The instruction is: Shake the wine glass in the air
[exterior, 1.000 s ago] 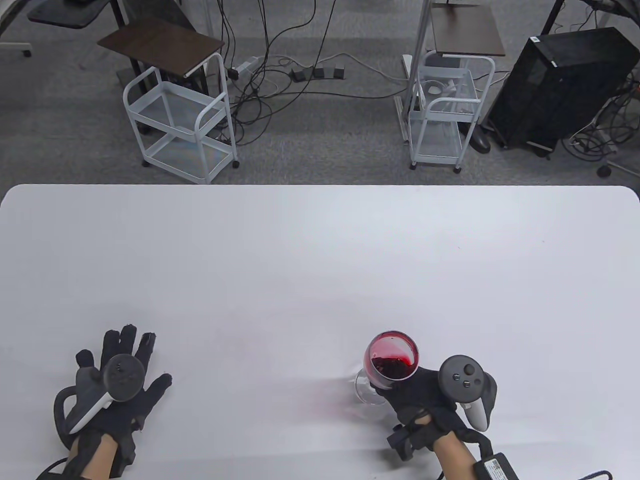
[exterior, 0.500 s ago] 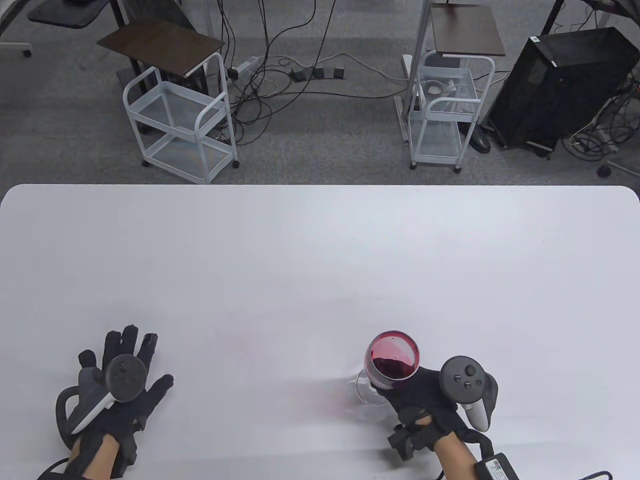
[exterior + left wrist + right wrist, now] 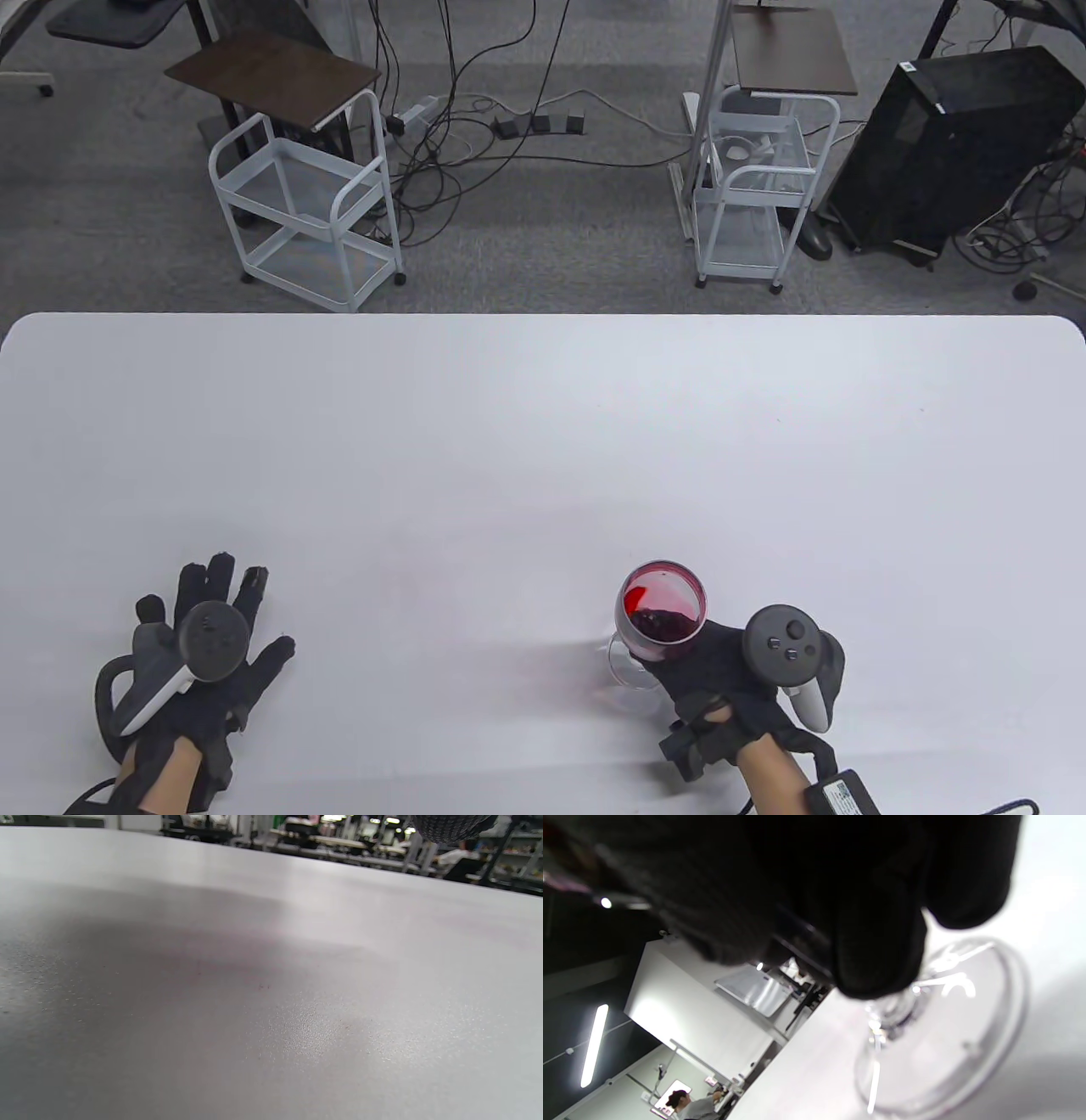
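right hand (image 3: 721,671) — fingers wrapped round the stem of the wine glass (image 3: 660,609), red wine tilted in the bowl, foot above the counter (image 3: 543,441) near its front edge | left hand (image 3: 199,662) — flat, fingers spread, on counter

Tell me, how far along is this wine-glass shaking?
Picking up looks done: the right hand grips the wine glass by its stem, its foot apparently clear of the white table. The shaking looks in hand: the red wine sits slanted to one side in the bowl. Whether more shakes are left, one moment cannot tell. The left hand rests flat on the table.
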